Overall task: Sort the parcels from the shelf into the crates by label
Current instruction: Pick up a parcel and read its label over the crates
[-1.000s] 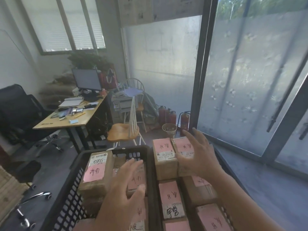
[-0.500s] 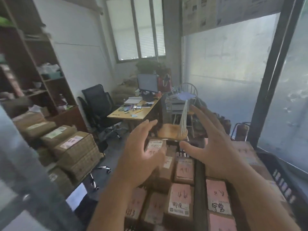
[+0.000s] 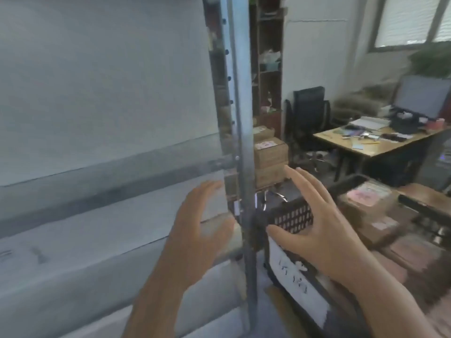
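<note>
Grey wall panel [image 3: 102,98] across the whole left half, blurred. Metal shelf post [image 3: 240,132] upright down the middle, running from top edge to bottom. Wooden tabletop [image 3: 380,145] at far right with a dark monitor [image 3: 424,96] and scattered papers; black office chair [image 3: 308,113] just left of it. Black crate [image 3: 292,217] low at right, slotted wall facing the camera, white handwritten label [image 3: 296,276] on its front, writing too blurred to read. Brown parcels [image 3: 371,203] inside the crate, the nearest topped with a pink label [image 3: 366,194]. More parcels stacked [image 3: 269,154] beyond the post, close beside the shelf frame, one showing a pale label on top. Left hand [image 3: 195,230] raised in front of the wall panel, just left of the post, grip wide, fingers straight and spread, holding nothing. Right hand [image 3: 314,223] raised in front of the crate's near corner, grip wide too, fingers splayed, thumb pointing toward the post, nothing between them; contact with the crate cannot be told.
</note>
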A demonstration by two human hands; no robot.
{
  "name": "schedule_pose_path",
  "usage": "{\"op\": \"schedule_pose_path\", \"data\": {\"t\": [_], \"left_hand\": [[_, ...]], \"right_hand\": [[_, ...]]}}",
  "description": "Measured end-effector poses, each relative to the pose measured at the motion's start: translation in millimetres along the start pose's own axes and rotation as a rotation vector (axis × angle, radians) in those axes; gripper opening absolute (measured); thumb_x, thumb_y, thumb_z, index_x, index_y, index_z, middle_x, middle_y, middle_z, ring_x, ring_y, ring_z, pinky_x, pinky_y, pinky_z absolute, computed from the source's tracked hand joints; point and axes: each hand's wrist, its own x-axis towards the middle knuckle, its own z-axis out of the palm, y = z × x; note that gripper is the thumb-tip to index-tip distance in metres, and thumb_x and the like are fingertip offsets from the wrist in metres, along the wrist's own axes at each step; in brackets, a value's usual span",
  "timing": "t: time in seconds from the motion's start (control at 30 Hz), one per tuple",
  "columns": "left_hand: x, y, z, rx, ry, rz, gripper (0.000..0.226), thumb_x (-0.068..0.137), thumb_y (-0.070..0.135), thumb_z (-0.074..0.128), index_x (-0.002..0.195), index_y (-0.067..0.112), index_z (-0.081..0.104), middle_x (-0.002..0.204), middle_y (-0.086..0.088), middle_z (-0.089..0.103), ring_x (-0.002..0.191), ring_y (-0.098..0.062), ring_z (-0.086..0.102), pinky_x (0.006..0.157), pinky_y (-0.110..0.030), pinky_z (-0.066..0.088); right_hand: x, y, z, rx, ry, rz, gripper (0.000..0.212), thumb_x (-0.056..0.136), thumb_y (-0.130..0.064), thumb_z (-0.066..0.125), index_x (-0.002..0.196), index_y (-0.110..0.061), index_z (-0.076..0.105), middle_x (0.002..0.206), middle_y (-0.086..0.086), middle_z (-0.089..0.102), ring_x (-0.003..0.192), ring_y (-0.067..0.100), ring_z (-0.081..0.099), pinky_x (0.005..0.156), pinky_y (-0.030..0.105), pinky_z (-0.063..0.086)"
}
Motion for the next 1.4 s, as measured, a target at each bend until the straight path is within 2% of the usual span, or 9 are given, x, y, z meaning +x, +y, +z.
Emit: {"op": "schedule_pose_path", "data": {"t": [0.17,0.3,0.5,0.57,0.67,0.87,1.03,1.23,1.4], "left_hand": [[-95.6,-18.6,-117.9,0.154,0.255,-0.172,0.059,0.094,0.049,0.064,0.147,0.056,0.039,0.152,0.04,0.033,0.146,0.012,0.026,0.115,-0.016,0.022],[-177.2,-26.3,-210.0,0.254,0.432,-0.281,0.061,0.094,0.05,0.062,0.147,0.06,0.034,0.152,0.043,0.03,0.144,0.013,0.026,0.116,-0.023,0.026],[-296.7,-39.7,-339.0,0.393,0.641,-0.384,0.061,0.093,0.052,0.059,0.148,0.059,0.033,0.152,0.038,0.033,0.148,0.005,0.028,0.122,-0.045,0.035],[-337.5,-49.5,-383.5,0.431,0.674,-0.407,0.06,0.095,0.05,0.06,0.147,0.061,0.032,0.154,0.038,0.03,0.148,0.007,0.026,0.12,-0.04,0.037],[-400.0,-65.2,-444.4,0.475,0.737,-0.429,0.061,0.097,0.038,0.065,0.147,0.058,0.036,0.152,0.041,0.03,0.144,0.017,0.023,0.108,-0.011,0.034],[-500.9,-92.5,-538.6,0.49,0.843,-0.582,0.06,0.097,0.04,0.066,0.144,0.063,0.036,0.148,0.045,0.031,0.142,0.018,0.025,0.112,-0.024,0.029],[-536.2,-137.5,-596.6,0.44,0.955,-0.632,0.059,0.097,0.033,0.067,0.146,0.055,0.043,0.15,0.041,0.035,0.143,0.017,0.027,0.114,-0.021,0.027],[-532.2,-217.9,-663.6,0.452,0.975,-0.687,0.063,0.085,0.05,0.061,0.143,0.06,0.041,0.151,0.043,0.032,0.142,0.02,0.024,0.115,-0.024,0.028],[-500.2,-271.7,-748.9,0.525,0.98,-0.718,0.064,0.079,0.061,0.058,0.142,0.06,0.043,0.15,0.039,0.038,0.144,0.01,0.032,0.118,-0.031,0.031]], "right_hand": [[9.6,-93.5,81.2,0.159,-0.202,-0.189,0.1,0.061,-0.084,0.062,0.146,-0.078,0.01,0.164,-0.039,0.008,0.155,-0.001,0.016,0.123,0.039,0.028],[-2.4,-183.9,152.7,0.228,-0.337,-0.339,0.101,0.063,-0.086,0.064,0.148,-0.076,0.009,0.163,-0.039,0.009,0.153,-0.006,0.017,0.119,0.031,0.027],[-40.7,-320.7,257.0,0.328,-0.465,-0.529,0.1,0.071,-0.067,0.075,0.148,-0.075,0.011,0.164,-0.036,0.016,0.152,-0.009,0.016,0.121,0.03,0.025],[-55.7,-367.6,295.0,0.398,-0.472,-0.562,0.099,0.073,-0.063,0.076,0.15,-0.073,0.014,0.162,-0.039,0.019,0.15,-0.013,0.019,0.119,0.028,0.024],[-85.1,-435.6,351.8,0.481,-0.546,-0.62,0.097,0.075,-0.063,0.075,0.151,-0.072,0.015,0.161,-0.044,0.014,0.151,-0.013,0.015,0.122,0.033,0.023],[-123.0,-542.7,451.4,0.541,-0.706,-0.696,0.09,0.079,-0.067,0.073,0.146,-0.078,0.013,0.161,-0.045,0.01,0.153,-0.011,0.01,0.125,0.041,0.025],[-122.9,-601.1,519.4,0.542,-0.775,-0.717,0.09,0.072,-0.074,0.066,0.144,-0.079,0.012,0.158,-0.049,0.009,0.151,-0.016,0.008,0.119,0.031,0.024],[-87.4,-654.6,616.2,0.53,-0.777,-0.736,0.09,0.067,-0.083,0.055,0.145,-0.078,0.011,0.161,-0.045,0.012,0.152,-0.014,0.011,0.124,0.036,0.025],[-26.8,-721.0,693.6,0.606,-0.756,-0.743,0.088,0.069,-0.082,0.056,0.147,-0.074,0.016,0.162,-0.038,0.022,0.152,-0.007,0.023,0.123,0.04,0.032]]}}
